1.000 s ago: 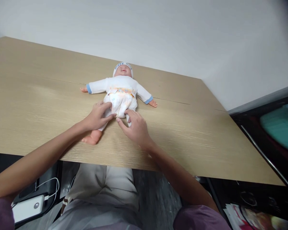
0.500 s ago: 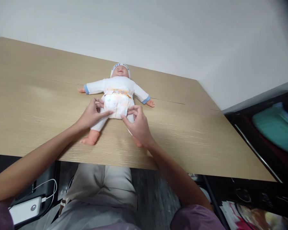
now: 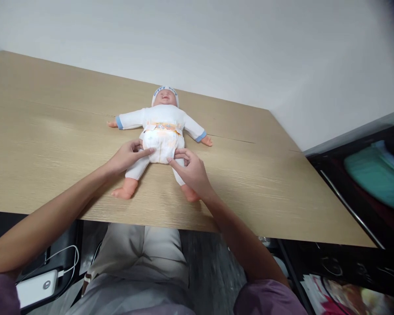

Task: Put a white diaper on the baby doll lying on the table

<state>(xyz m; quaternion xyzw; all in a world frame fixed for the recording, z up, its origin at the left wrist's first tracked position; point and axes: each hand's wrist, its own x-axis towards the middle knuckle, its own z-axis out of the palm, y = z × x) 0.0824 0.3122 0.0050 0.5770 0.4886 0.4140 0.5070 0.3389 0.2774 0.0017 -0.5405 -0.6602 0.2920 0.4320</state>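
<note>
A baby doll (image 3: 164,113) in a white outfit with blue cuffs and a lettered cap lies on its back on the table, arms spread and feet towards me. Around its hips sits a white diaper (image 3: 160,146) with an orange patterned waistband. My left hand (image 3: 127,155) grips the diaper's edge at the leg on the left, thumb across the front and fingers curled at the side. At the opposite leg edge, my right hand (image 3: 191,169) pinches the diaper between thumb and fingers. The fingertips are partly hidden.
The wooden table (image 3: 68,175) meets a white wall (image 3: 197,52) at the back. Below its front edge, a white power bank (image 3: 36,288) with a cable lies on a black chair at the left. A green item (image 3: 377,175) and dark furniture stand at the right.
My left fingers have drawn in closer around the diaper's leg edge. My right hand has shifted slightly right and down, showing more of the doll's foot beside it.
</note>
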